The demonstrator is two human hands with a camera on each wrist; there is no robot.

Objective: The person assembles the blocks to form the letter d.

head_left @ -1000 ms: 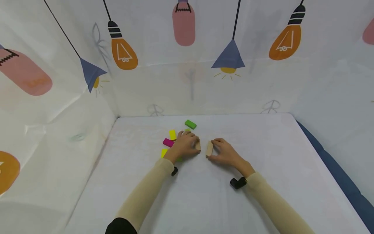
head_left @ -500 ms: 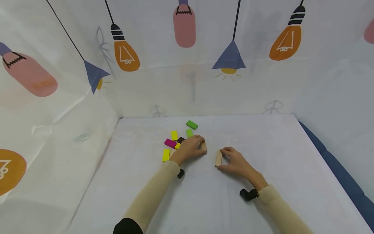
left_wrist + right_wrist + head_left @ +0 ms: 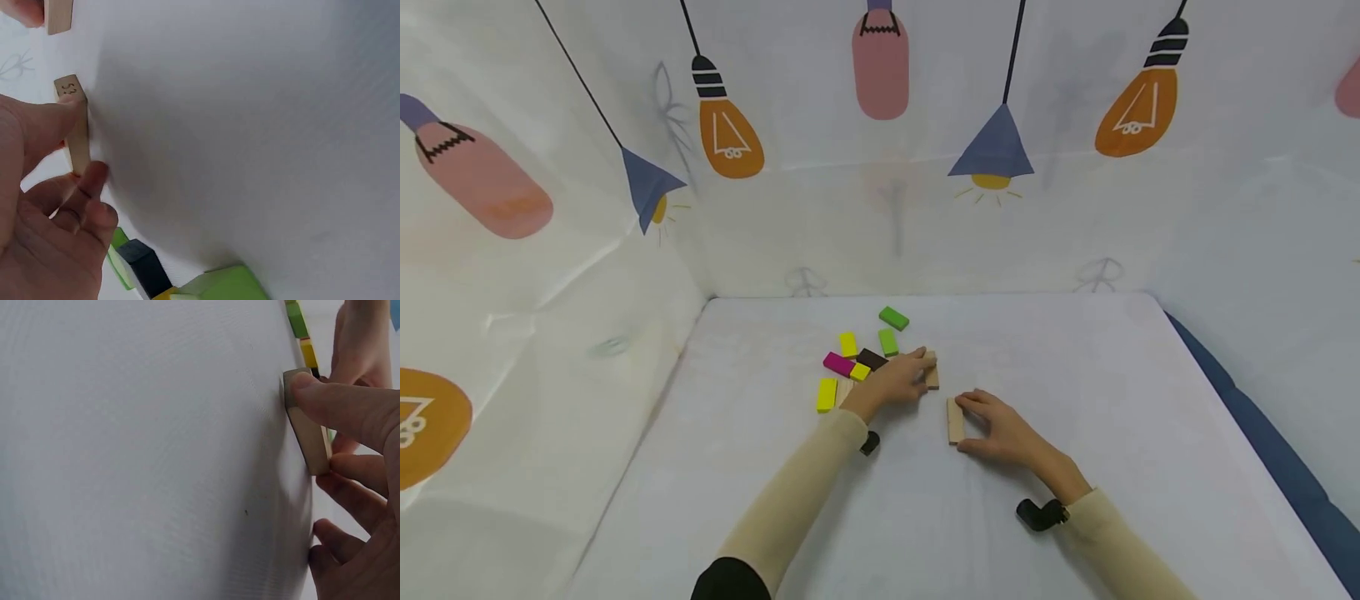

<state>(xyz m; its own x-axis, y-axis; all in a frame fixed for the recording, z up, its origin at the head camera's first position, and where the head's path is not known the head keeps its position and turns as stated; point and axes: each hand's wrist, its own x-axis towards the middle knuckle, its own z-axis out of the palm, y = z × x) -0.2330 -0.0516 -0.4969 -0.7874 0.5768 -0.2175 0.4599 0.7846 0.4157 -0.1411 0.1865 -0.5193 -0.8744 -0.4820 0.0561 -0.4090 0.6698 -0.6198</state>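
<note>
The left hand (image 3: 891,387), in the head view, pinched a wooden block (image 3: 932,375) beside the coloured blocks (image 3: 861,372); the right hand (image 3: 1003,429) gripped a second block (image 3: 954,420) nearer the person on the white table (image 3: 955,525). The left wrist view alone showed characters, perhaps "53", on the first block's end. The right wrist view showed the second block between thumb (image 3: 347,407) and fingertips (image 3: 323,481).

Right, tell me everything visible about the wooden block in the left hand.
This pale wooden block is a slim oblong with straight edges. Dark marks, apparently 53, show on its near end. It lies on the white tabletop, pointing roughly away from the person. The left hand holds it, thumb at the marked end, fingers at the other.
</note>
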